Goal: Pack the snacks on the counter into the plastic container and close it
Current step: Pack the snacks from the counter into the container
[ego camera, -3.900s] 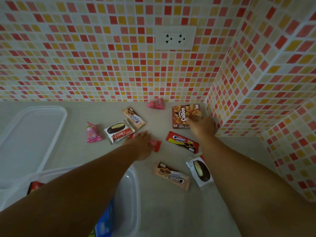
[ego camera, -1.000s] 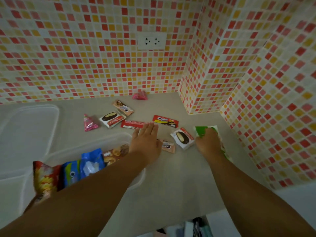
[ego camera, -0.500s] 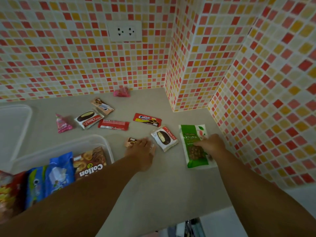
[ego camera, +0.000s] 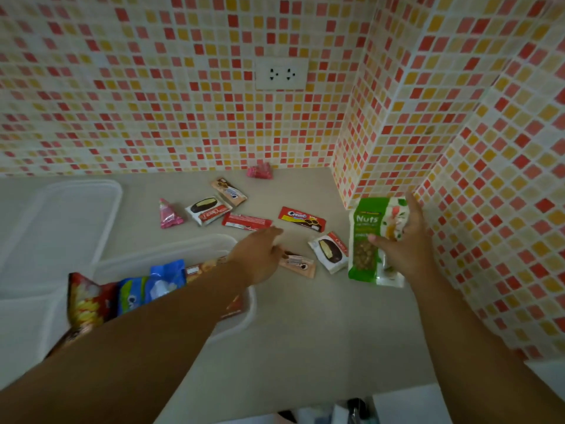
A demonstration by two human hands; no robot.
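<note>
While the green nuts bag (ego camera: pixel 367 237) is held upright off the counter (ego camera: pixel 305 332) in the right hand (ego camera: pixel 403 246), thumb in front and fingers behind, it could be dropped if swung quickly toward the plastic container (ego camera: pixel 244 313). The left hand (ego camera: pixel 260 255) is extended flat over the peach wrapper (ego camera: pixel 298 264); contact cannot be judged. The container's contents are partly hidden by the left arm.

Red, orange and yellow mosaic wall tiles (ego camera: pixel 153 117); beige bench (ego camera: pixel 305 316); green nuts bag (ego camera: pixel 365 240); pink candy wrapper (ego camera: pixel 168 214); blue packet (ego camera: pixel 153 286).
</note>
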